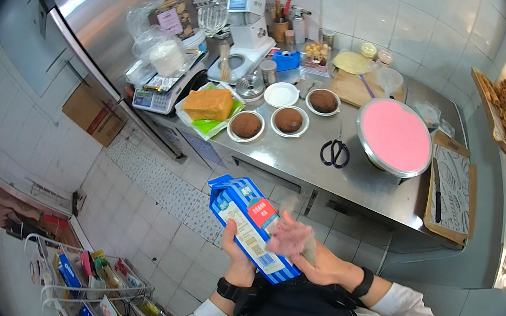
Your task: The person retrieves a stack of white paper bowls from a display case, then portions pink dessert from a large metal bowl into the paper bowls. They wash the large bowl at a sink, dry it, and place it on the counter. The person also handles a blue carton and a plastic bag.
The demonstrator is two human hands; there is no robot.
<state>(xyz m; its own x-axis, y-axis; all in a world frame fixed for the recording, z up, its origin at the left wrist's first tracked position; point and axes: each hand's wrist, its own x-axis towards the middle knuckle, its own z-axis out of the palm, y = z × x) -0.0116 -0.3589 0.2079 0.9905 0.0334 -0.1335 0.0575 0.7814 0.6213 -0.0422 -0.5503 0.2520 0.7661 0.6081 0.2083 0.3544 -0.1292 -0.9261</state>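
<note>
My left hand (238, 260) is closed around the lower left side of a blue and white carton (231, 205), tilted in front of my apron. Its folded blue top points up and to the left, away from me. In my right hand (323, 268) is a bunched pink cloth (291, 238), pressed on or just over the carton's right side. The cloth and fingertips are partly smeared by motion. Beyond the carton, on the steel counter (246, 158), stand several white bowls, and cocoa-brown domes (246, 125) fill some of them.
Black-handled scissors (335, 153) lie beside a round stand with a pink top (395, 135). A long knife (437, 192) rests on a lined tray at the right. A bread loaf (207, 105), scale (153, 100) and white mixer (245, 19) stand left. A wire rack (98, 291) is low left.
</note>
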